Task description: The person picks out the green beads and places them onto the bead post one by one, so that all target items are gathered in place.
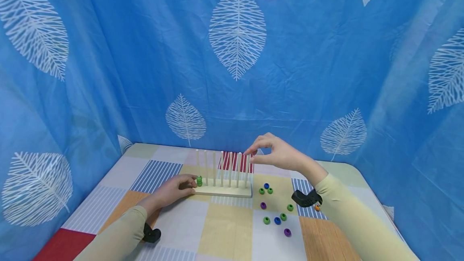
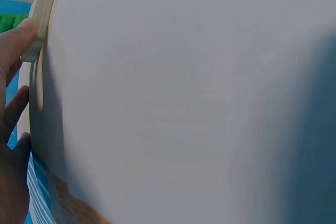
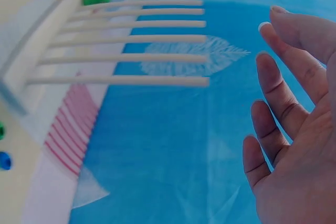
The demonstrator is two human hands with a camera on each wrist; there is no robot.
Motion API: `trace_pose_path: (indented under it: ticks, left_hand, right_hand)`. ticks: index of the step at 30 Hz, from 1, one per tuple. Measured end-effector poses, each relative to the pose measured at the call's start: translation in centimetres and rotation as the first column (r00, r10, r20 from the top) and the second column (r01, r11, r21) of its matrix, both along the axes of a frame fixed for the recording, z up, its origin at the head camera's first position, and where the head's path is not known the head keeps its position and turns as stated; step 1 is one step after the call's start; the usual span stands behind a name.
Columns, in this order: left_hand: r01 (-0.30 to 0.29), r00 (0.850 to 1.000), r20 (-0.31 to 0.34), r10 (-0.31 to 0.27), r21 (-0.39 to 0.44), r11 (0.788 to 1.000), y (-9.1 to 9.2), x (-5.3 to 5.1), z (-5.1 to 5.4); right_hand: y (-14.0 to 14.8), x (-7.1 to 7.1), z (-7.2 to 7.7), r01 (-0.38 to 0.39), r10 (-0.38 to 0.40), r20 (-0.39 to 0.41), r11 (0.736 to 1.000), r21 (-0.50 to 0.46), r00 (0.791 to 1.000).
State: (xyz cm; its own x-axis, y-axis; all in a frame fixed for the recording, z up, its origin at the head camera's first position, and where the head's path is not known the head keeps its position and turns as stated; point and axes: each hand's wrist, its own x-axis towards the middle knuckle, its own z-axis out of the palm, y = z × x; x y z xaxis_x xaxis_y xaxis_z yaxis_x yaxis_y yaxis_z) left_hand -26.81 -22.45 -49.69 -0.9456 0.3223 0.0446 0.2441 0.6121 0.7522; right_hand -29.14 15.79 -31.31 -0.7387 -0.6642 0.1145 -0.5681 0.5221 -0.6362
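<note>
A pale wooden peg rack (image 1: 222, 189) with several upright pegs stands on the table. Green beads (image 1: 199, 181) are stacked low on its leftmost peg. My left hand (image 1: 175, 190) holds the rack's left end; the thumb (image 2: 21, 35) presses the base edge beside the beads in the left wrist view. Over the rack's right end, my right hand (image 1: 277, 154) hovers near the peg tops, thumb and forefinger apart. In the right wrist view the right hand (image 3: 299, 114) has loosely bent fingers, with nothing visible between them.
To the right of the rack lie loose green beads (image 1: 266, 220), blue beads (image 1: 277, 220) and purple beads (image 1: 287, 232). An orange bead (image 1: 317, 208) sits near the right sleeve. A blue leaf-patterned curtain (image 1: 290, 71) encloses the back and sides of the patchwork-covered table (image 1: 228, 228).
</note>
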Motion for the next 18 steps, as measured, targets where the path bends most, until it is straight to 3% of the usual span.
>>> trace_pose_path:
  ticks: [6, 13, 18]
  left_hand:
    - [-0.006, 1.0, 0.008, 0.006, -0.003, 1.0, 0.0, 0.0, 0.0]
    - [-0.007, 1.0, 0.011, 0.007, 0.001, 1.0, -0.1, -0.1, -0.1]
    - [-0.005, 1.0, 0.007, 0.005, -0.003, 1.0, 0.0, -0.1, -0.1]
  right_hand:
    - [1.6, 0.7, -2.6, 0.057, -0.058, 0.019, 0.997, 0.05, 0.998]
    - [3.4, 1.6, -5.1, 0.044, -0.046, 0.043, 0.998, 0.041, 0.998]
    - [4.8, 2.1, -6.8, 0.077, -0.08, 0.073, 0.996, 0.041, 0.994]
